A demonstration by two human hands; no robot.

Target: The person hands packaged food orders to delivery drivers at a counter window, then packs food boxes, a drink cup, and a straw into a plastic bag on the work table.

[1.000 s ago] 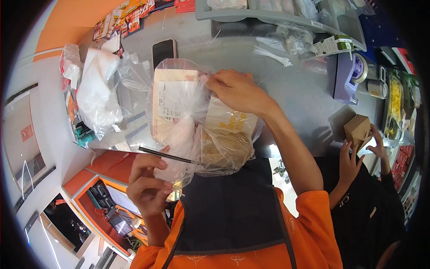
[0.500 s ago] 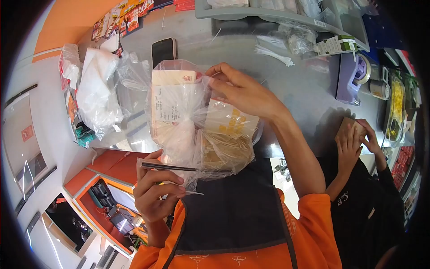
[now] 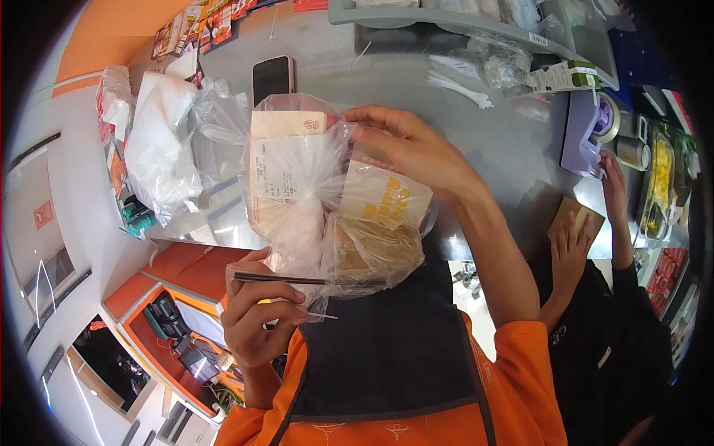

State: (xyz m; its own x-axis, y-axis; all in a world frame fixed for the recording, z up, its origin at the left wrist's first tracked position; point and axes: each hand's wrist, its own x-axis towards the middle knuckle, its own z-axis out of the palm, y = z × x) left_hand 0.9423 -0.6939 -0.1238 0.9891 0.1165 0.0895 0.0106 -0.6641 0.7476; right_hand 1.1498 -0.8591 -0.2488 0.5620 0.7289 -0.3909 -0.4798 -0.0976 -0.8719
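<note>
A clear plastic bag (image 3: 301, 215) stands in front of me, gathered at its middle. Through it show a white box with a printed receipt (image 3: 279, 167), a box with yellow lettering (image 3: 379, 195) and a brownish wrapped bundle (image 3: 375, 249). At its near left side, my left hand (image 3: 260, 316) is closed on thin black sticks (image 3: 312, 280) in a clear sleeve. A thin white strip (image 3: 322, 316) pokes out below those fingers. My right hand (image 3: 409, 149) reaches over the far right of the bag, its fingers bent and closed on the plastic; the fingertips are partly hidden.
A phone (image 3: 273, 80) lies beyond the bag, and white plastic bags (image 3: 160, 149) are heaped at left. White zip ties (image 3: 460, 89), a grey tray (image 3: 446, 22) and a purple tape dispenser (image 3: 580, 134) stand farther off. A co-worker's hands (image 3: 573, 253) are at right with a brown box (image 3: 587, 219).
My hands and the bag have hardly moved. The co-worker's one hand has gone up to the tape dispenser, while the other stays on the brown box.
</note>
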